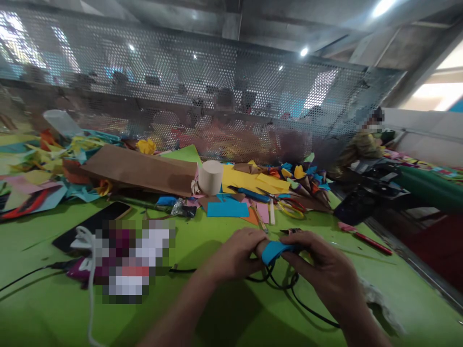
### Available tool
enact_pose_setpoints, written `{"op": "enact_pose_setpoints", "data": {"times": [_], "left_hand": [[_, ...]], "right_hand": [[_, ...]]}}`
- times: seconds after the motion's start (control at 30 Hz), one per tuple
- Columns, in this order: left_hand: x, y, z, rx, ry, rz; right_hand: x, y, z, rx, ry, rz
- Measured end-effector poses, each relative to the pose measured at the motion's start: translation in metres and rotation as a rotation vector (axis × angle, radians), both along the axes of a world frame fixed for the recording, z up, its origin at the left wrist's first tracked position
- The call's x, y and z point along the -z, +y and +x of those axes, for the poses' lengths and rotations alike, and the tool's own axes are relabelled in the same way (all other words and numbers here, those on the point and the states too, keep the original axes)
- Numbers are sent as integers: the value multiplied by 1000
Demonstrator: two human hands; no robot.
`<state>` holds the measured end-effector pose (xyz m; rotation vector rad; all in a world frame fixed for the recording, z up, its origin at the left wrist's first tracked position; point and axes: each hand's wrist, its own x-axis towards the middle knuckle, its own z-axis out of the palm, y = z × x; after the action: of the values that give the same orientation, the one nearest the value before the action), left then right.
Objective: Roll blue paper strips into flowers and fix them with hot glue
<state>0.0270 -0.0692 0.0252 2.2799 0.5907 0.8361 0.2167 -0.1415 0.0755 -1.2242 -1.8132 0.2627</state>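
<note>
Both of my hands meet over the green table [47,308] near its front middle. My left hand [237,255] and my right hand [320,265] pinch a small curled piece of blue paper [275,250] between their fingertips, fingers closed on it from either side. A black cable [282,282] loops on the table just under the hands. Beyond them lie a flat blue paper sheet [227,208], scissors with yellow handles [289,207] and a blue-handled tool [253,194].
A black phone [96,224], a white cable [85,241] and a blurred-out item lie at the left. A brown paper bag [139,171], a white roll [210,177] and heaps of coloured paper scraps line the back, before a perforated metal screen. A seated person [363,144] is at the right.
</note>
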Motion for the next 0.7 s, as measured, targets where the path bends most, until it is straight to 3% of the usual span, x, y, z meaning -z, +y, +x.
{"op": "enact_pose_setpoints", "data": {"times": [0.7], "left_hand": [[-1,1,0,17,7,10]], "right_hand": [[-1,0,0,-1,7,-26]]}}
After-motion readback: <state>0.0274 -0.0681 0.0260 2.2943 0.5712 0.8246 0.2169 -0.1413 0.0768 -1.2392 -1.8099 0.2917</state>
